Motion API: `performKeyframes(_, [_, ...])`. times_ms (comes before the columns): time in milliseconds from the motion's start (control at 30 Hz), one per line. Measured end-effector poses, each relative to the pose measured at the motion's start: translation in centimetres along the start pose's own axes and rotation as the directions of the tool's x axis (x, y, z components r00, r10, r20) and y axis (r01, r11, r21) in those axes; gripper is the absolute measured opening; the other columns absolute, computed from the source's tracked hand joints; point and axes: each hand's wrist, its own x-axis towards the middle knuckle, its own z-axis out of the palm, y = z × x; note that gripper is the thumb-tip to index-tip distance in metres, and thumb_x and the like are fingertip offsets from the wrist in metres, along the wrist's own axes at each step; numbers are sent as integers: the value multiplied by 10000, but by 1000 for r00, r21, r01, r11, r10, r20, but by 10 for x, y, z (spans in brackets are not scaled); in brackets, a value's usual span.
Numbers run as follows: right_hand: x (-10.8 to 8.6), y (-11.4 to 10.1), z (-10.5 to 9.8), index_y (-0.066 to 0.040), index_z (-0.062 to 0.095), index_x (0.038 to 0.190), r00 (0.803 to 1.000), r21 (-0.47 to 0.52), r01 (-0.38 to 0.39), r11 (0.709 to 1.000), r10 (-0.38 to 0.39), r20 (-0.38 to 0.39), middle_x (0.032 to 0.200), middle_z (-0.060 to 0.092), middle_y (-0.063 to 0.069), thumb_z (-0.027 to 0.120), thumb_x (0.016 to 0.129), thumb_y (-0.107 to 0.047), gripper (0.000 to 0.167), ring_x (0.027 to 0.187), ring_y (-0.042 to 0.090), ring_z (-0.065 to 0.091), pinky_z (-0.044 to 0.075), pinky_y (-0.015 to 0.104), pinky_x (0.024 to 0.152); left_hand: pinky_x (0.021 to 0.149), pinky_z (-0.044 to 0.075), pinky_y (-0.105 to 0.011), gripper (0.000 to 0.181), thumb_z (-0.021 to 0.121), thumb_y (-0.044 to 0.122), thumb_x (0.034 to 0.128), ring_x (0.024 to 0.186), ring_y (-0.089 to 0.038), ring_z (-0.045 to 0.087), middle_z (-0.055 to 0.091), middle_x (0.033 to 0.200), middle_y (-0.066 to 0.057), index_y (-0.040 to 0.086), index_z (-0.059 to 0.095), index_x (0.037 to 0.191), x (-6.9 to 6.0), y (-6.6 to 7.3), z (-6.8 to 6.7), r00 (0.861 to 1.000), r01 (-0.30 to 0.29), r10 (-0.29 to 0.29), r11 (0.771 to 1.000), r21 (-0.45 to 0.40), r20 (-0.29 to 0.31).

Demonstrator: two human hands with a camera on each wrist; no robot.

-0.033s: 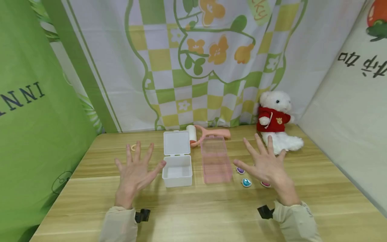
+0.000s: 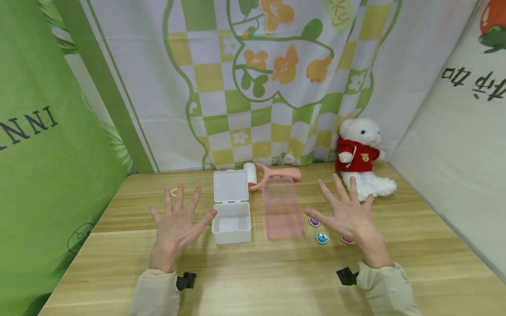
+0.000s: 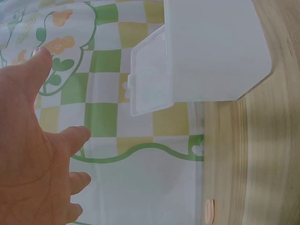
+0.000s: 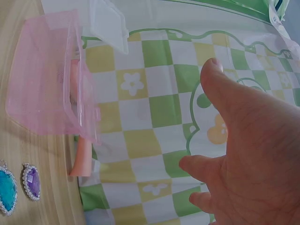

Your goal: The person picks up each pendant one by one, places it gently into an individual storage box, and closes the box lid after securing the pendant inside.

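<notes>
In the head view the left hand [image 2: 176, 228] is raised with fingers spread, holding nothing, left of a white box [image 2: 231, 224] whose lid stands open. The right hand [image 2: 353, 221], also spread and empty, is right of a pink transparent box [image 2: 282, 210]. Beside that hand lie a blue gem [image 2: 322, 238], a purple gem [image 2: 314, 222] and a pink gem [image 2: 347, 240] partly hidden by it. The left wrist view shows the left hand [image 3: 35, 145] apart from the white box [image 3: 215, 51]; in the right wrist view the right hand [image 4: 253, 145] touches nothing.
Behind the boxes lies a pink-handled roller [image 2: 282, 174]. A white plush bear [image 2: 359, 153] in a red top sits at the back right. A small beige ring [image 2: 174, 192] is near the left fingertips. Patterned cloth [image 2: 261, 127] hangs behind the wooden table [image 2: 253, 281].
</notes>
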Motion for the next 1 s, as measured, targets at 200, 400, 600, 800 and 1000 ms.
performKeyframes(200, [1, 0, -4, -186, 170, 1547, 1000, 3, -1, 1000, 1, -4, 1586, -25, 207, 388, 865, -740, 905, 1371, 527, -149, -56, 847, 881, 941, -110, -786, 844, 288, 745, 886, 1392, -460, -153, -76, 1577, -191, 237, 152, 1546, 1, 1, -2, 1000, -3, 3, 1000, -2, -8])
performKeyframes(400, [0, 1, -2, -187, 165, 1548, 1000, 15, -3, 1000, 3, 7, 1585, -28, 210, 389, 864, -741, 909, 1369, 528, -155, -62, 846, 880, 947, -86, -791, 840, 286, 742, 889, 1392, -477, -129, -56, 1577, -199, 233, 157, 1545, 0, 2, -1, 1000, -9, 9, 1000, 8, -14])
performKeyframes(600, [3, 2, -2, -160, 207, 1538, 998, 24, -3, 1000, 4, -58, 1579, 69, 218, 446, 873, -700, 889, 1371, 557, -73, -25, 848, 890, 988, -20, -776, 785, 335, 633, 951, 1384, -523, -80, 7, 1565, -263, 152, 158, 1546, 12, -2, 8, 999, -22, 28, 973, -230, 22])
performKeyframes(800, [5, 1, -5, -22, 356, 1454, 952, 211, 42, 977, 26, -306, 1364, 479, 276, 694, 868, -360, 756, 1227, 521, 409, 275, 742, 938, 1053, 307, -599, 720, 463, 456, 988, 1327, -463, 334, 307, 1474, -306, -13, 241, 1487, 24, -12, 48, 987, 138, -37, 704, -697, 158])
performKeyframes(1000, [6, 5, -2, 37, 590, 1214, 864, 358, 162, 920, 43, -502, 1020, 681, 244, 722, 852, -168, 436, 901, 425, 652, 503, 542, 796, 1043, 356, -532, 757, 598, 274, 946, 1333, -432, 331, 267, 1473, -332, -40, 178, 1492, 20, -9, 79, 979, 201, -33, 322, -925, 201])
